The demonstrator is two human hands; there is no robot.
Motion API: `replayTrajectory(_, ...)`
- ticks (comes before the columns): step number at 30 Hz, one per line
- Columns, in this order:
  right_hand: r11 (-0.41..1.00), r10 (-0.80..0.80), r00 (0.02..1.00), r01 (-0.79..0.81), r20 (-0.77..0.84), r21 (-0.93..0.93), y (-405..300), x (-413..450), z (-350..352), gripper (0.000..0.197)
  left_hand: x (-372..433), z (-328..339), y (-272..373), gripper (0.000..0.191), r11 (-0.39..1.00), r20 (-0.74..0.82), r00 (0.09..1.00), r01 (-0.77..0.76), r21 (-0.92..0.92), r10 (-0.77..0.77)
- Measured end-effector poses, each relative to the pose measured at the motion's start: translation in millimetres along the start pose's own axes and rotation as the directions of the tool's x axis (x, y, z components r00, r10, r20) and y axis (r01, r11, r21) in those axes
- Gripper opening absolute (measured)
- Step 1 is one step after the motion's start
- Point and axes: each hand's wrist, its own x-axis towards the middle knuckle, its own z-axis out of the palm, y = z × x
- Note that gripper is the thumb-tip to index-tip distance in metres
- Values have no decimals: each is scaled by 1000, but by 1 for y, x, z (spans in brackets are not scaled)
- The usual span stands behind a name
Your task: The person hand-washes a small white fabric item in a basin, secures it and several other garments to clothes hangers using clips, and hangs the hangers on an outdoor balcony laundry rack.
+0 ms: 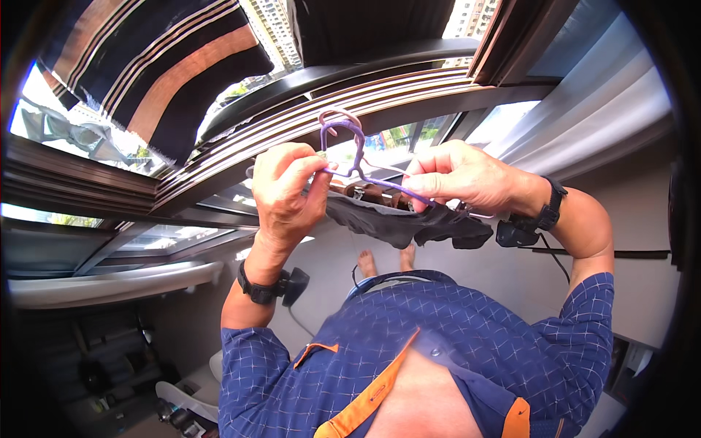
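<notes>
A purple clothes hanger [358,147] is held up before the window, its hook pointing away from me. My left hand [290,189] pinches its left arm beside the neck between thumb and fingertips. On the other side, my right hand [457,178] grips the right arm, thumb against the dark grey cloth item [391,227] that droops below the hanger. Close behind shows the hook of a second, pink hanger [323,116]. Some small clear clips and brown pieces are visible between the hands, partly hidden. How the cloth is fixed to the hanger is unclear.
Beyond the brown window-frame rails [383,90], a fringed striped cloth [181,71] and a black cloth [372,27] hang outside. A pale curtain [597,120] is at right. A white chair [186,397] stands lower left. Both wrists carry black strapped devices with cables.
</notes>
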Motion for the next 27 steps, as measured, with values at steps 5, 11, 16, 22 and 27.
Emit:
replayTrajectory(5,931,47,997,-20,-66,365,19,-17,-25,23,16,-15,13,25,987,356,929,-48,-150,99)
replayTrajectory(11,977,-5,975,52,-221,206,44,-51,-59,18,36,-42,25,26,958,262,940,-156,-241,219)
replayTrajectory(16,990,-142,909,137,-391,-40,92,-82,-85,18,89,-71,28,22,976,216,964,-114,-188,154)
replayTrajectory(22,988,-137,733,153,-666,-34,151,-148,-109,16,202,-105,16,16,954,144,988,102,-281,-63)
replayTrajectory(27,976,-33,629,187,-777,109,195,-154,-117,19,335,-135,4,30,976,58,983,162,148,-172)
